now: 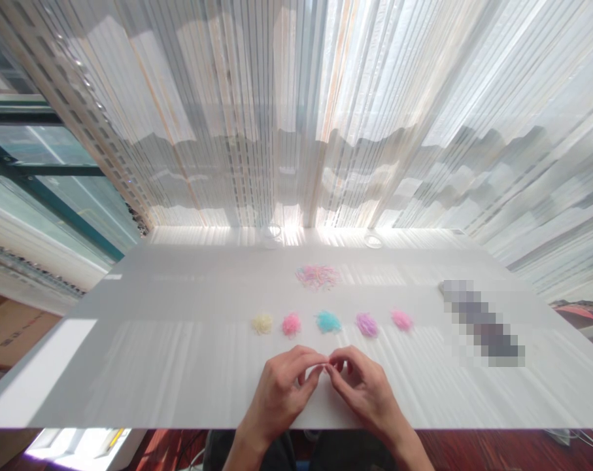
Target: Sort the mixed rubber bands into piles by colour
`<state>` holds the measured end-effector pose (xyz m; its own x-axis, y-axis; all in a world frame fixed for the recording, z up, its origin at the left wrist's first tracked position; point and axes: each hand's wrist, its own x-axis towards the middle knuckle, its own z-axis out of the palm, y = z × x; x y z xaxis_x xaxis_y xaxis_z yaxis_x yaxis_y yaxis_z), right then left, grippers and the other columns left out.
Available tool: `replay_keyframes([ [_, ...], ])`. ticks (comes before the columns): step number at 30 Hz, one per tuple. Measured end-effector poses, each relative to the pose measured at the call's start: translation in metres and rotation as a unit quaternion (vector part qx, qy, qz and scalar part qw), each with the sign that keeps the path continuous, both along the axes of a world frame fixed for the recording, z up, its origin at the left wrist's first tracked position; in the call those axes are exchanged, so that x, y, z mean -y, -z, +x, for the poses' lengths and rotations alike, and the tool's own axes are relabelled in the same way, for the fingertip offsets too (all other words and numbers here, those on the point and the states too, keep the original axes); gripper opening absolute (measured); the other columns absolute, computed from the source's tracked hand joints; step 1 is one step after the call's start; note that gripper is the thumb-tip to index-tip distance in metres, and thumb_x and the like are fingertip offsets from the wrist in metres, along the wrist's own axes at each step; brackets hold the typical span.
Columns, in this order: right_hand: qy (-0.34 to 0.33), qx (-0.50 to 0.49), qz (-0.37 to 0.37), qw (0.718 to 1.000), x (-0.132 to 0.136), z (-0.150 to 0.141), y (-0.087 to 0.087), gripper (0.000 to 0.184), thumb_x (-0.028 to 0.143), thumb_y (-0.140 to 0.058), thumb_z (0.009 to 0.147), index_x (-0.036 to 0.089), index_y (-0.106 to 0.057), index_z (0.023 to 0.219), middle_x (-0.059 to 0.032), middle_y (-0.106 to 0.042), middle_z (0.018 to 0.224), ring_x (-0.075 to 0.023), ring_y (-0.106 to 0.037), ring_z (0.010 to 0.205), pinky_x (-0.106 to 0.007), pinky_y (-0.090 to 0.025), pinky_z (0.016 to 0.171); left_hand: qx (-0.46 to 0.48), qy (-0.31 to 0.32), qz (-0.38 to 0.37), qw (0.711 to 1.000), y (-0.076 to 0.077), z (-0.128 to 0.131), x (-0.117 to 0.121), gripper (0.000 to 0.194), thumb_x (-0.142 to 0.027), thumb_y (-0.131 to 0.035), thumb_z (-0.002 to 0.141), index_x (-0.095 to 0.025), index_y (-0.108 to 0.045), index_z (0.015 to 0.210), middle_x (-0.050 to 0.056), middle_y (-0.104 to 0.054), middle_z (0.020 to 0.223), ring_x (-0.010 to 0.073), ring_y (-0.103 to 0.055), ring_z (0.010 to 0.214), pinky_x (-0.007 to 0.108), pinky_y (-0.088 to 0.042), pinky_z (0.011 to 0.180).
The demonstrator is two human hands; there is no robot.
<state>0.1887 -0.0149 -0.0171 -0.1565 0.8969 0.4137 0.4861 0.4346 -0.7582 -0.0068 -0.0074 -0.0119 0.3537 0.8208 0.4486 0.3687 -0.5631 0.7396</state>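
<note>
My left hand [287, 387] and my right hand [363, 384] meet near the table's front edge, fingertips almost touching. Thumb and forefinger of each are pinched together; whatever lies between them is too small to make out. Just beyond the hands runs a row of little heaps of thin, strand-like pieces: a pale yellow heap [263, 324], a coral pink heap [291, 324], a turquoise heap [329, 321], a purple heap [367, 324] and a light pink heap [402, 320]. Behind the row lies a looser, mixed-colour heap [318, 277] of similar pieces.
The white table [169, 366] reaches back to striped sheer curtains [276, 131]. Along its far edge stand a clear round container [272, 233] and a clear round lid-like piece [373, 241]. A blurred-out object [482, 324] lies at right. A cardboard box [14, 330] sits beyond the left edge.
</note>
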Motion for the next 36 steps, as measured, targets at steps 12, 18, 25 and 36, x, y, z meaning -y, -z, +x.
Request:
replay_keyframes([
  [12, 0.006, -0.016, -0.05, 0.999, 0.001, 0.001, -0.01, 0.018, 0.035, -0.06, 0.1, 0.021, -0.069, 0.093, -0.0016, -0.072, 0.077, -0.0138, -0.063, 0.062, -0.023, -0.054, 0.06, -0.013, -0.037, -0.002, 0.999, 0.0, 0.001, -0.001, 0.014, -0.022, -0.06, 0.102, -0.021, -0.074, 0.106, 0.004, -0.077, 0.091, 0.0121, -0.063, 0.064, 0.022, -0.053, 0.062],
  [18, 0.016, -0.028, -0.036, 0.999, 0.0, 0.001, -0.009, 0.02, 0.038, -0.06, 0.101, 0.022, -0.07, 0.098, -0.0022, -0.073, 0.078, -0.0147, -0.065, 0.064, -0.023, -0.056, 0.061, -0.024, -0.051, 0.003, 0.998, 0.001, 0.001, -0.001, 0.017, -0.024, -0.059, 0.103, -0.02, -0.075, 0.104, 0.005, -0.077, 0.089, 0.0116, -0.06, 0.06, 0.022, -0.052, 0.06],
  [25, 0.024, -0.033, -0.015, 0.999, 0.0, 0.002, -0.008, 0.012, 0.029, -0.059, 0.101, 0.023, -0.07, 0.101, -0.0019, -0.073, 0.082, -0.0149, -0.066, 0.068, -0.024, -0.055, 0.064, -0.007, -0.092, 0.033, 0.995, 0.001, -0.002, -0.001, 0.017, -0.024, -0.061, 0.103, -0.02, -0.077, 0.107, 0.006, -0.079, 0.091, 0.012, -0.065, 0.064, 0.022, -0.056, 0.063],
  [36, 0.009, -0.028, -0.009, 1.0, 0.002, 0.001, -0.008, 0.013, 0.024, -0.057, 0.101, 0.024, -0.07, 0.098, -0.0001, -0.071, 0.08, -0.0141, -0.063, 0.066, -0.024, -0.052, 0.063, -0.135, -0.324, 0.158, 0.923, -0.003, -0.086, -0.026, 0.026, -0.033, -0.057, 0.104, -0.02, -0.08, 0.105, 0.005, -0.082, 0.097, 0.0125, -0.068, 0.061, 0.023, -0.055, 0.063],
])
